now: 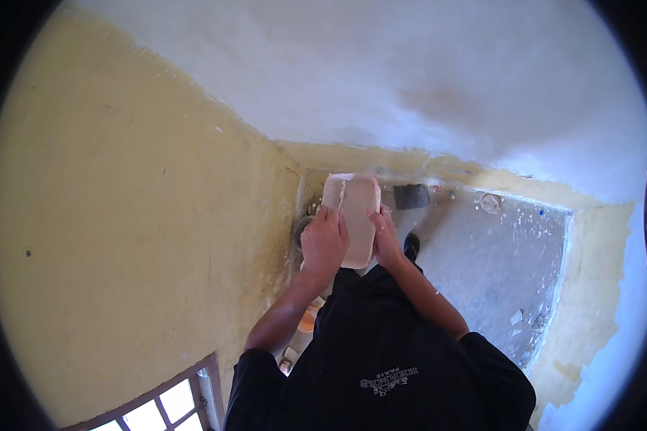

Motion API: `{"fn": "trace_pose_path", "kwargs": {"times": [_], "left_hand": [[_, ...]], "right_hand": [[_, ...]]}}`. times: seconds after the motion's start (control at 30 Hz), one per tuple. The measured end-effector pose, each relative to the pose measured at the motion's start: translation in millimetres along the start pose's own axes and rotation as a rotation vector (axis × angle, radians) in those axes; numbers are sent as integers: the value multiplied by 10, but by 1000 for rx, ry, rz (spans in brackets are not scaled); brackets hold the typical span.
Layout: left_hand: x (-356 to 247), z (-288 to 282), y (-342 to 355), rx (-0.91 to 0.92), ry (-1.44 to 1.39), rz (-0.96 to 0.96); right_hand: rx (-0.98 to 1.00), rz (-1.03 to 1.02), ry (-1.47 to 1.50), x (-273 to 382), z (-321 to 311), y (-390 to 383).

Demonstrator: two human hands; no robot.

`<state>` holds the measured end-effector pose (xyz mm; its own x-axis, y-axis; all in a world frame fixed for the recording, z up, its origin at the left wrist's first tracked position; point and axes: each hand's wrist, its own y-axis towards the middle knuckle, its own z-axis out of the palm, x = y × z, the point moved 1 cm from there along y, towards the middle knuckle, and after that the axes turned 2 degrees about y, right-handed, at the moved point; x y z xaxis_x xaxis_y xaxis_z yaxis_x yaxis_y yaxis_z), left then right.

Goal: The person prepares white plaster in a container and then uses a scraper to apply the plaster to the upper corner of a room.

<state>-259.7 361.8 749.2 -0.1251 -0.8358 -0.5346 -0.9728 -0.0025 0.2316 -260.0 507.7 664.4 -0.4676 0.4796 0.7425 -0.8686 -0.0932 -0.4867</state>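
Both hands are in front of my body around a shallow pale-pink tray [361,230] with rounded corners and a whitish smear along its far rim. My right hand [385,237] grips the tray's right side, thumb over the rim. Over its left part, my left hand [325,243] is closed with the knuckles up. From those fingers a thin strip with a white, caked edge [342,192] runs toward the far rim. It looks like a flat tool seen nearly edge-on, but its kind cannot be made out. White specks show on my right fingers.
A yellow wall [136,201] stands close on my left, above a barred window [162,406]. Ahead is a wall coated mostly white [438,79]. On the spattered grey floor [474,258] lie a dark block [411,196], a crumpled pale lump [489,203] and an orange item [308,320].
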Motion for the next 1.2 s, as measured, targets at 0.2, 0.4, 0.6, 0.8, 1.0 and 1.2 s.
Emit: {"fn": "trace_pose_path", "kwargs": {"times": [0.2, 0.4, 0.6, 0.8, 1.0, 1.2], "left_hand": [[-77, 44, -120, 3, -151, -21], [-25, -67, -41, -91, -87, -121], [-50, 91, -99, -113, -141, -62], [-62, 69, -187, -60, -297, -54], [107, -186, -152, -125, -380, -122], [152, -274, -116, -112, -276, -26]], "right_hand": [[-5, 49, 49, 136, 127, -120], [17, 7, 82, 147, 166, -152], [28, 3, 55, 93, 115, -131], [45, 21, 50, 31, 94, -138], [55, 27, 141, 4, 151, -166], [97, 14, 197, -34, 121, -125]]}}
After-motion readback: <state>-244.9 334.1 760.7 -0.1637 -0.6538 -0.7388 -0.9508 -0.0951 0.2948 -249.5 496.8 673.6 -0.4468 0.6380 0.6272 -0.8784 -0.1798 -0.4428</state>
